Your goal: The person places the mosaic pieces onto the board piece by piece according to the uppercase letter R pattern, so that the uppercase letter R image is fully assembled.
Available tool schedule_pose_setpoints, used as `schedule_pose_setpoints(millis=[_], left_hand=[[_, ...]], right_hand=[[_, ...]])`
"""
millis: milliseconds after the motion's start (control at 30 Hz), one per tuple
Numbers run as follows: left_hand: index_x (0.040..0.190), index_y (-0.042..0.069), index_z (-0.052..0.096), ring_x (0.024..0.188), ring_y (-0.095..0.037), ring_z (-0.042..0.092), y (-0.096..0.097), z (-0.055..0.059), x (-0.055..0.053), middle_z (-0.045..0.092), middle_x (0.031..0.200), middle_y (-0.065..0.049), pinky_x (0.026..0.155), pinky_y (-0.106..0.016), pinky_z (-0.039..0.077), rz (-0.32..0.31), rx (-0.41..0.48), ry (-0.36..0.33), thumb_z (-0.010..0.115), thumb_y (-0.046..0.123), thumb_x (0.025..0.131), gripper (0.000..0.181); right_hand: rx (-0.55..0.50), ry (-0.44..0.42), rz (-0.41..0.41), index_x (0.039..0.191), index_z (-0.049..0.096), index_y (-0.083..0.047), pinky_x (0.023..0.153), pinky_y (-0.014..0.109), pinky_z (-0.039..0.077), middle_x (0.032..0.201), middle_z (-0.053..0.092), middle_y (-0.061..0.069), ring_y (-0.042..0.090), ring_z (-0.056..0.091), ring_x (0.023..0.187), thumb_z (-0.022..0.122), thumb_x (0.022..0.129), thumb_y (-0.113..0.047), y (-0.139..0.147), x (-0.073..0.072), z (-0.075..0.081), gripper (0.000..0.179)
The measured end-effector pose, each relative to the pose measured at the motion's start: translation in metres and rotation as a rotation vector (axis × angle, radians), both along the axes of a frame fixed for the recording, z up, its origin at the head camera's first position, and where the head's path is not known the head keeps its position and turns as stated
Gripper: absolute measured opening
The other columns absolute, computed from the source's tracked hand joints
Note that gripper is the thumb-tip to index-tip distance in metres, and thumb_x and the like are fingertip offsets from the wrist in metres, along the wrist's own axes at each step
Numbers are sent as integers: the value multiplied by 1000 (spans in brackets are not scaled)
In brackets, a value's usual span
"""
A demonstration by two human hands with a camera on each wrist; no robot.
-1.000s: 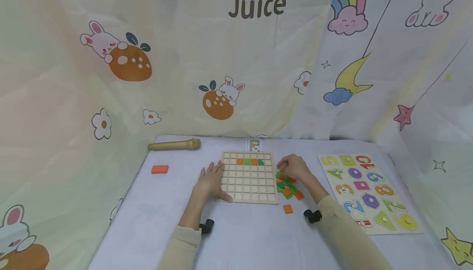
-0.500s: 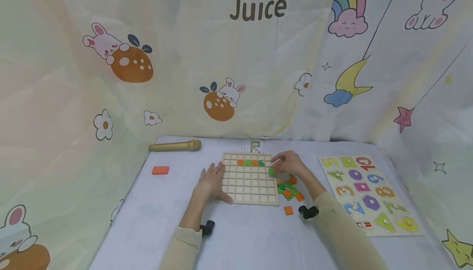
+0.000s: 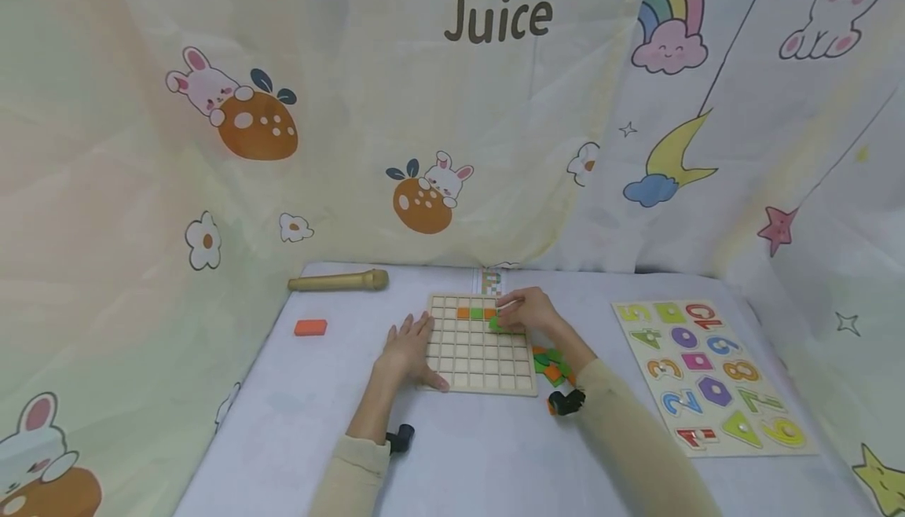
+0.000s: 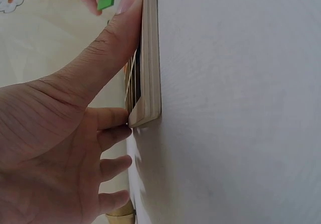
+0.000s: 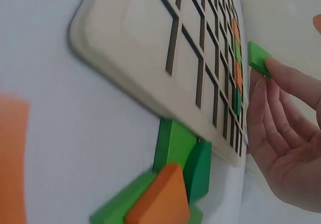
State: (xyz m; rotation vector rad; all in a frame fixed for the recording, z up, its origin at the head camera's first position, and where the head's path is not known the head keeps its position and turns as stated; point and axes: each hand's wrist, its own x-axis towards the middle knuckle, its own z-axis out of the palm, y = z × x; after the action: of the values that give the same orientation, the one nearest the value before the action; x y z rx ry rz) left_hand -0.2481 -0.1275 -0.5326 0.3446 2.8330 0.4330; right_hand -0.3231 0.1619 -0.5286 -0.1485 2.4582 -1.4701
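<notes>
A wooden grid board (image 3: 481,382) lies flat on the white table. My left hand (image 3: 406,356) rests along its left side with fingers spread, and the thumb lies over the near edge in the left wrist view. My right hand (image 3: 532,314) pinches a green square tile (image 5: 259,58) between thumb and fingers, held over the upper right part of the board. Orange and green tiles (image 5: 236,53) sit in a row of cells near the far edge. In the head view my right hand hides the right end of that row.
Loose green and orange tiles (image 3: 553,366) lie heaped beside the board's right edge. A number puzzle board (image 3: 714,375) lies farther right. At the left are an orange block (image 3: 311,328) and a wooden toy microphone (image 3: 338,280). A small printed pattern card (image 3: 490,281) lies behind the board.
My right hand has moved left from the loose tiles to over the board, carrying a green tile. My left hand has stayed at the board's left side.
</notes>
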Motion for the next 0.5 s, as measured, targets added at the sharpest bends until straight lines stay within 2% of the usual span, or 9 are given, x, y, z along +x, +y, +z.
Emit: schedule_pose_setpoints(millis=[200, 500], left_hand=[[165, 3, 26, 159, -41, 12, 1, -2, 0, 20, 173, -14, 127, -63, 12, 2, 0, 6, 97, 61, 53, 144], [164, 3, 27, 159, -41, 13, 2, 1, 0, 21, 173, -15, 127, -63, 12, 6, 2, -5, 97, 61, 55, 143]], right_hand=[[-43, 25, -8, 118, 76, -2, 81, 33, 63, 98, 80, 8, 20, 77, 89, 88, 85, -10, -18, -2, -3, 35], [-35, 132, 35, 113, 76, 0, 69, 30, 63, 96, 80, 10, 19, 76, 82, 88, 84, -8, -44, -2, -7, 32]])
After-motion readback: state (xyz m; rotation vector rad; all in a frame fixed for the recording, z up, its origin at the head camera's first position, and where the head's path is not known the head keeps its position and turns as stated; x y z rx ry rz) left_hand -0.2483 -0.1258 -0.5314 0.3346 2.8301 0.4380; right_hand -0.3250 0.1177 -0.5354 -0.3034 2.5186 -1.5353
